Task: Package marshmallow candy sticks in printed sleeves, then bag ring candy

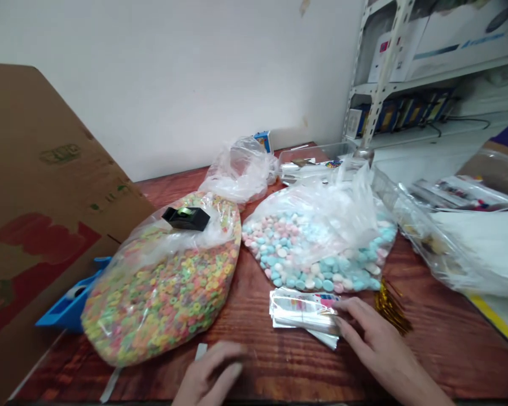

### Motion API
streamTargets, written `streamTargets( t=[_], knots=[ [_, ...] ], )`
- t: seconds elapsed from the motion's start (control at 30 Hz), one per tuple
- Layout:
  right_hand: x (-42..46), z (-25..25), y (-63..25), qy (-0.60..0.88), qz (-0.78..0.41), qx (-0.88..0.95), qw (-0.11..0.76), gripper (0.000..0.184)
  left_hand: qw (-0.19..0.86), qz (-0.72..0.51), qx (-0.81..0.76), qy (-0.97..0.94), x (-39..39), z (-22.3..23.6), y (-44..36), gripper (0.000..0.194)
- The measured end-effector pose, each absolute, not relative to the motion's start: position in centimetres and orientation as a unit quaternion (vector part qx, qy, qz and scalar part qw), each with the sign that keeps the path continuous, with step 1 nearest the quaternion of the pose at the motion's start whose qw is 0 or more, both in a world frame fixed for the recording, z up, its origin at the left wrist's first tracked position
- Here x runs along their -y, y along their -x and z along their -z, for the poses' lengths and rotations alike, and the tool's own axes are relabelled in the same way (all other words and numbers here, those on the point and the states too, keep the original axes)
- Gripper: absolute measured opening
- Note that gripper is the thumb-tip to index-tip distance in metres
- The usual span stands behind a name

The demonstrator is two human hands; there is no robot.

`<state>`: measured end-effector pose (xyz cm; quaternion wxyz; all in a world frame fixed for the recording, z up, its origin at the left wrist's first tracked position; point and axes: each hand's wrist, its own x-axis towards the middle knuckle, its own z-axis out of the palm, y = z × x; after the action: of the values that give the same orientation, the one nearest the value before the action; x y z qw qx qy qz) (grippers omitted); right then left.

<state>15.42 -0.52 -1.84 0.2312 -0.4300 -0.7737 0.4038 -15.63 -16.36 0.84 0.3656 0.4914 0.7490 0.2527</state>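
My right hand [370, 335] rests on the right end of a stack of small clear printed packets [302, 313] on the red-brown table [440, 338], fingers stretched toward it. My left hand [209, 375] lies low at the front edge, fingers loosely curled and blurred, beside a small white strip [200, 351]. Behind the packets lies a clear bag of blue, pink and white candies [317, 251]. To its left is a big clear bag of multicoloured ring candies [165, 282] with a black tape dispenser [186, 218] on top.
A large cardboard box [38, 186] leans at the left over a blue plastic tray [70, 307]. Gold twist ties [389, 310] lie right of my right hand. Clear bags and white sheets [469, 248] fill the right side. A clear container [317, 160] and metal shelving [427, 67] stand behind.
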Motion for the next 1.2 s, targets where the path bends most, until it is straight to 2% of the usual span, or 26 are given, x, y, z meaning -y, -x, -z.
streamTargets(
  t=[0.07,0.2,0.33,0.43,0.5,0.57,0.6,0.7,0.73,0.8,0.83,0.93,1.03,1.1,1.13,1.2],
  knots=[
    [0.3,4.0,-15.9,0.463,-0.354,0.772,0.254,0.028,0.295,-0.331,-0.761,-0.474,11.5,-0.3,12.8,0.044],
    [1.1,7.3,-15.2,0.493,-0.282,0.772,0.287,0.036,0.263,-0.412,-0.739,-0.463,4.3,3.4,8.5,0.046],
    [1.3,8.7,-15.5,0.438,-0.199,0.83,0.283,0.037,0.136,-0.367,-0.718,-0.576,3.1,6.1,7.9,0.034],
    [-0.8,7.0,-16.7,0.425,-0.139,0.845,0.292,0.036,0.021,-0.308,-0.699,-0.645,3.4,6.4,10.0,0.028],
    [-3.2,4.4,-17.0,0.451,-0.072,0.826,0.331,0.034,-0.049,-0.3,-0.673,-0.674,2.5,5.6,11.0,0.024],
    [-6.3,1.3,-16.4,0.483,0.035,0.785,0.387,0.034,-0.077,-0.315,-0.651,-0.686,0.6,4.1,10.9,0.023],
    [-8.0,-0.2,-15.8,0.485,0.07,0.781,0.387,0.037,-0.072,-0.325,-0.644,-0.689,-0.7,3.2,10.3,0.024],
    [-12.9,-3.5,-13.6,0.506,0.132,0.781,0.341,0.043,-0.001,-0.353,-0.63,-0.691,-4.8,0.6,7.7,0.03],
    [-14.2,-4.1,-12.8,0.532,0.138,0.774,0.314,0.039,0.045,-0.364,-0.627,-0.688,-6.0,-0.2,6.9,0.032],
    [-15.8,-4.1,-11.4,0.561,0.138,0.768,0.275,0.02,0.163,-0.393,-0.623,-0.656,-8.1,-1.3,5.9,0.033],
    [-16.0,-3.5,-10.7,0.557,0.135,0.776,0.264,0.018,0.235,-0.411,-0.623,-0.622,-8.8,-1.6,5.7,0.036],
    [-14.3,-0.3,-7.7,0.449,0.136,0.837,0.282,0.026,0.451,-0.488,-0.597,-0.45,-10.2,-2.1,6.2,0.05],
    [-11.4,2.0,-4.8,0.242,0.148,0.869,0.405,0.032,0.572,-0.554,-0.525,-0.3,-10.4,-1.7,7.1,0.049],
    [-10.3,1.1,-4.3,0.212,0.049,0.871,0.44,0.025,0.601,-0.579,-0.493,-0.246,-10.2,-1.2,7.5,0.043],
    [-10.1,-0.1,-4.5,0.217,-0.035,0.885,0.411,0.016,0.607,-0.588,-0.485,-0.224,-10.0,-0.9,7.8,0.041],
    [-10.4,-2.9,-5.7,0.287,-0.177,0.875,0.346,0.016,0.607,-0.606,-0.478,-0.187,-9.7,-0.4,8.4,0.037]
  ],
)
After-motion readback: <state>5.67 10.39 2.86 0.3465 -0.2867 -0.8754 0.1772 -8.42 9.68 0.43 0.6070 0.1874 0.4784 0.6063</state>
